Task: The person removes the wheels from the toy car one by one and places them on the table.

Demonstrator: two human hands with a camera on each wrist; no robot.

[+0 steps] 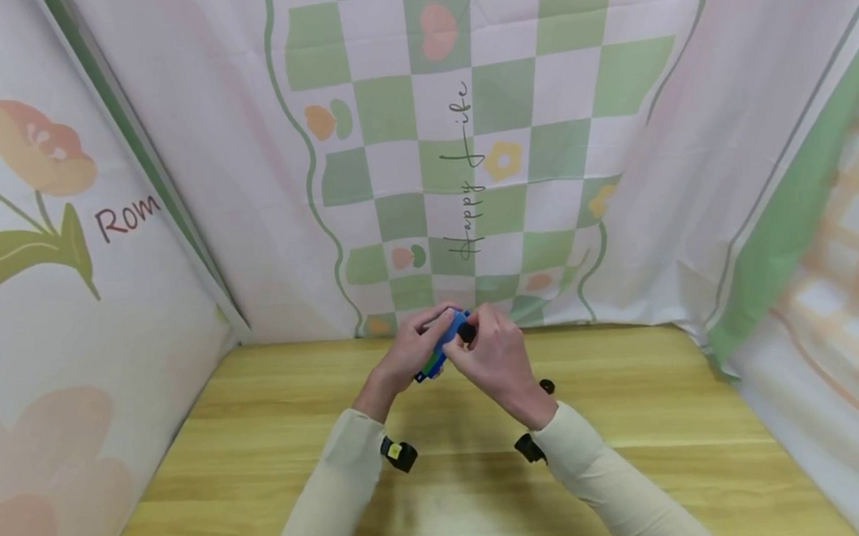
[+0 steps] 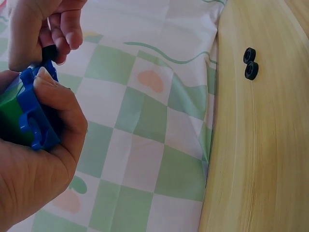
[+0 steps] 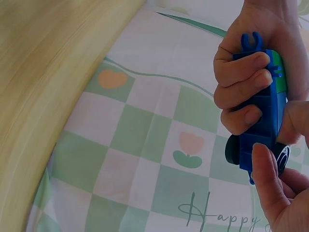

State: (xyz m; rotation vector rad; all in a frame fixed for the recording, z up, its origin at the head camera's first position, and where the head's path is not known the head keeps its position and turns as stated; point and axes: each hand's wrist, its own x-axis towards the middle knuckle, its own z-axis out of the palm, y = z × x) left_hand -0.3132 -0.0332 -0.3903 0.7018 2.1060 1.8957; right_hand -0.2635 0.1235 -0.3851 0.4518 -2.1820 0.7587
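Observation:
My left hand [image 1: 403, 352] grips a toy vehicle [image 3: 264, 118] with a blue base and a green upper part. Its fingers wrap round the underside in the right wrist view, and a blue hook sticks out at one end. At the other end, my right hand [image 1: 498, 353] pinches a black wheel [image 3: 283, 155] at the side of the base between thumb and fingers. Opposite that sits another black wheel [image 3: 232, 149] on the base. The left wrist view shows the left thumb [image 2: 53, 89] along the blue edge, with the right fingers close by.
Two loose black wheels [image 2: 250, 70] lie side by side on the wooden table [image 1: 263, 438], right of the hands. A checkered cloth [image 1: 446, 162] hangs behind the table's far edge, with patterned curtains at both sides. Both wrists carry small black cameras [image 1: 401, 454].

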